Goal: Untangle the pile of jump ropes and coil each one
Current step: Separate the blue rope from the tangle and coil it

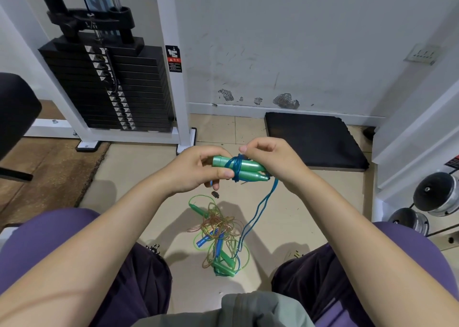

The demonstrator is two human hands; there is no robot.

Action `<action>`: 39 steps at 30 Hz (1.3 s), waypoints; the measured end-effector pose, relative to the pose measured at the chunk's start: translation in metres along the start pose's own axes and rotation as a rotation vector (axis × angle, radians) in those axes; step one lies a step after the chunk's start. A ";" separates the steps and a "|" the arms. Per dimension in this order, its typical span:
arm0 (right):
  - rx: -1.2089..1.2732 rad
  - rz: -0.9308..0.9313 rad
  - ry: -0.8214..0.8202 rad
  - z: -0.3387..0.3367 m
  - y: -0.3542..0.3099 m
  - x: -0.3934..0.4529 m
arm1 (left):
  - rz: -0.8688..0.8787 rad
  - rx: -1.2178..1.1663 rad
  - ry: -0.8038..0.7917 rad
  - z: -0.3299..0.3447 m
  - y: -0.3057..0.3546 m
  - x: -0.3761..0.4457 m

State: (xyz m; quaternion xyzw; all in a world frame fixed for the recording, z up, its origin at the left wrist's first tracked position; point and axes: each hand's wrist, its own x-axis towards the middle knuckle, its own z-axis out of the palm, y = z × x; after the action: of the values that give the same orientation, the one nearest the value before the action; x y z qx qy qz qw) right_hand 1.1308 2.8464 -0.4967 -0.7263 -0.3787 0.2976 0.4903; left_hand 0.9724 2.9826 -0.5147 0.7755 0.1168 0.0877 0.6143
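Both bare forearms reach forward and meet at chest height, the left hand (198, 170) curled with thumb on top in a firm grip, the right hand (270, 160) bent at the wrist, fingertips pinching just beside it

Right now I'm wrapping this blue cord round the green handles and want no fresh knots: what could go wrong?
1. The blue cord trails down into the tangled pile on the floor; pulling more wraps may drag the pile along or tighten it.
2. The left hand holds the two green handles near one end; they could slide apart and loosen the wraps.
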 end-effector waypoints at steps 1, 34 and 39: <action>0.023 0.024 -0.005 0.000 0.000 0.000 | 0.005 -0.012 0.020 0.000 0.000 0.000; -0.147 -0.173 -0.065 0.005 -0.001 -0.004 | -0.121 0.172 -0.099 0.008 0.010 -0.005; -0.106 -0.118 -0.108 0.009 0.000 -0.006 | -0.119 0.173 -0.142 0.006 0.007 -0.007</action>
State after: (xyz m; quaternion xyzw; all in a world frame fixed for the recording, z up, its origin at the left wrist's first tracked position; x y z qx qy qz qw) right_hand 1.1204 2.8462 -0.4997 -0.7106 -0.4618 0.2866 0.4468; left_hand 0.9679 2.9730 -0.5092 0.8215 0.1260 -0.0147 0.5560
